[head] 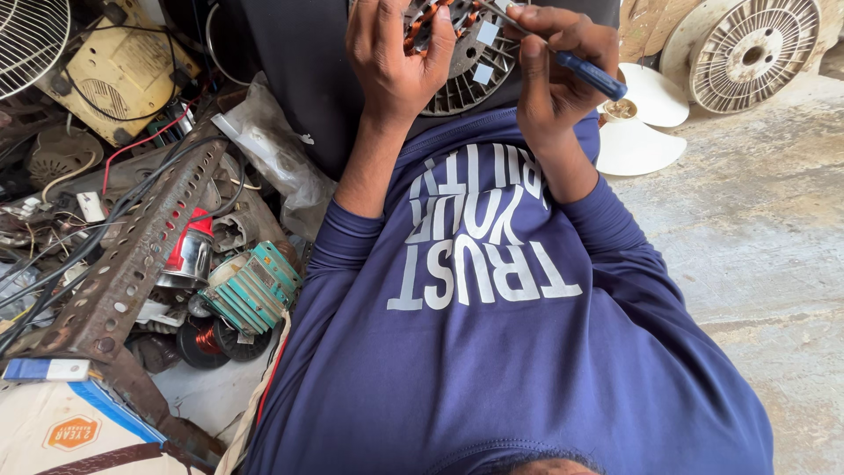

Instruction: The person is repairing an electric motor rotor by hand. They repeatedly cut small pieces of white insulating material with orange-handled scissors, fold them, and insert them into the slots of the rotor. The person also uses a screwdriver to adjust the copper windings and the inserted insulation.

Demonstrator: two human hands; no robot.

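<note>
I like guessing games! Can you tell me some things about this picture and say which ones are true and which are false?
1. The left hand holds a round grey metal motor core with copper windings. True.
2. The right hand holds a hammer. False: a blue-handled screwdriver.
3. The white plastic fan blade lies on the concrete floor. True.
4. The long sleeve is red. False: dark blue.

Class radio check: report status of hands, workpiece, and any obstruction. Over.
Left hand grips slotted motor stator. Right hand holds blue-handled screwdriver, tip at the stator. Nothing obstructing.
</note>
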